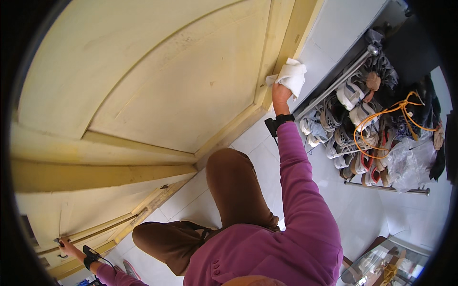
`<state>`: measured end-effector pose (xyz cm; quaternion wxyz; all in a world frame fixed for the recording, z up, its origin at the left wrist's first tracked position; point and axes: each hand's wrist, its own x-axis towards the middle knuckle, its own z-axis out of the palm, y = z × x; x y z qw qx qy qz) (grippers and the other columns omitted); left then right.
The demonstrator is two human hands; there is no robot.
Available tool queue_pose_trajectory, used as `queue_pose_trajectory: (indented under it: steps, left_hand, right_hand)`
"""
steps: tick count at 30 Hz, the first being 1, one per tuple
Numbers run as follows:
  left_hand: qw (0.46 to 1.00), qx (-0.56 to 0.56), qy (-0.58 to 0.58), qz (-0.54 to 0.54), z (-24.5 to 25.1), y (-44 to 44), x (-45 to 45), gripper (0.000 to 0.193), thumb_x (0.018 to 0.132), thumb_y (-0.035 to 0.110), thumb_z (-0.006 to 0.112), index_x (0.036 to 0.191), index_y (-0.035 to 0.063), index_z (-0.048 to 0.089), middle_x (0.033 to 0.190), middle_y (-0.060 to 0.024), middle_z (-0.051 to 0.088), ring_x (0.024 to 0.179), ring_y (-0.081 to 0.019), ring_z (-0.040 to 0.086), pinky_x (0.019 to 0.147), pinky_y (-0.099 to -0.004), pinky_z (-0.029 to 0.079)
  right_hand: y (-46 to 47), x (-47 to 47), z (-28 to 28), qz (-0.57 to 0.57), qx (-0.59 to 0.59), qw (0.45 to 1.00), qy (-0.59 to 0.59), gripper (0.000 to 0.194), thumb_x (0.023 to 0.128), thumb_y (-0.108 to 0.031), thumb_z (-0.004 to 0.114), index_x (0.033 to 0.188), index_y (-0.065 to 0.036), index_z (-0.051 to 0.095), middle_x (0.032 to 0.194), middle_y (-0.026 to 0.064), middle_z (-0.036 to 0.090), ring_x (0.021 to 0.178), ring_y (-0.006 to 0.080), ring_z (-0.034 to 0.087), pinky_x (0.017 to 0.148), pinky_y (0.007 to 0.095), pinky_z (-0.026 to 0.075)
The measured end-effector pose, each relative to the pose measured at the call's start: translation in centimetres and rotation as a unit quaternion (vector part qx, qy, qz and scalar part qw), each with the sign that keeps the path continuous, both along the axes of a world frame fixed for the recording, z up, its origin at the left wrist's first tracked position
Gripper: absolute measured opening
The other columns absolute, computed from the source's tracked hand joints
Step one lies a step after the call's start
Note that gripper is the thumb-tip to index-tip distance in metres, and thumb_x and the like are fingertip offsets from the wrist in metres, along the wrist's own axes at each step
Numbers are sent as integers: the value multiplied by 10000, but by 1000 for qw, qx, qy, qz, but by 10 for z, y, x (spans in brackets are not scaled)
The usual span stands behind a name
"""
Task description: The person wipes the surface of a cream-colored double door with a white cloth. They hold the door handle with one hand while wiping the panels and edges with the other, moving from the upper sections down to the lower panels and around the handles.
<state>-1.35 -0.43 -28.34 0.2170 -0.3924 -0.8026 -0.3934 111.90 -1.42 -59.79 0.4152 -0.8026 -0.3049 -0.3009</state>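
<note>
My right hand (281,93) grips a white cloth (292,75) and presses it against the edge of a yellow-painted wooden door (179,82). Folds of the cloth cover most of my fingers. Far off to the lower left, my left hand (67,247) is closed around a dark metal door handle (59,242) on another yellow panel (82,214). Both wrists carry black straps with small devices. Dark smudges and scuffs mark the door's surface and its lower edge.
To the right stands a metal shoe rack (336,80) crowded with several shoes (350,93), an orange cord (372,114) and a clear plastic bag (408,164). A glass-topped table (386,261) is at the lower right. Pale tiles (193,203) cover the floor around my bent knees.
</note>
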Motion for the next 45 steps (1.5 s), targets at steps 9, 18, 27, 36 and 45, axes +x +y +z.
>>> queue_pose_trajectory:
  steps: [9,18,27,36,45]
  left_hand:
    - [996,11,7,91,18,-1,13,404,867,382,669,974,-6,692,900,-150,724,786,-255,682,697,-391,519]
    - [978,-68,35,192,41,4,20,621,841,519,674,1116,-38,685,1049,-214,695,974,-362,661,779,-495,546]
    - [998,-4,20,60,23,-16,68,367,905,289,599,920,-66,690,876,-195,708,723,-304,678,681,-456,581]
    - [911,30,-64,406,32,52,240,315,915,231,589,914,-68,689,901,-198,715,723,-289,688,669,-436,584]
    - [999,36,-7,11,23,-23,57,406,885,371,648,1019,-8,703,977,-185,711,819,-298,678,770,-452,543]
  right_hand:
    - [-7,1,-92,6,-59,996,70,389,826,-152,625,1199,-42,631,1210,213,622,1170,438,530,1036,505,385]
    - [-22,-17,-156,31,-36,990,131,381,826,-133,619,1195,-38,630,1205,214,625,1169,440,530,1035,499,386]
    - [-51,-73,-194,90,140,939,301,375,826,-113,614,1192,-34,630,1199,214,628,1169,442,529,1034,493,387]
    - [-11,-12,-312,49,106,681,723,236,893,-50,620,1127,-71,602,1064,108,654,973,289,649,765,424,542]
    - [-11,-21,-254,145,309,560,755,352,854,-70,701,1188,-50,592,1075,90,659,918,251,679,706,379,575]
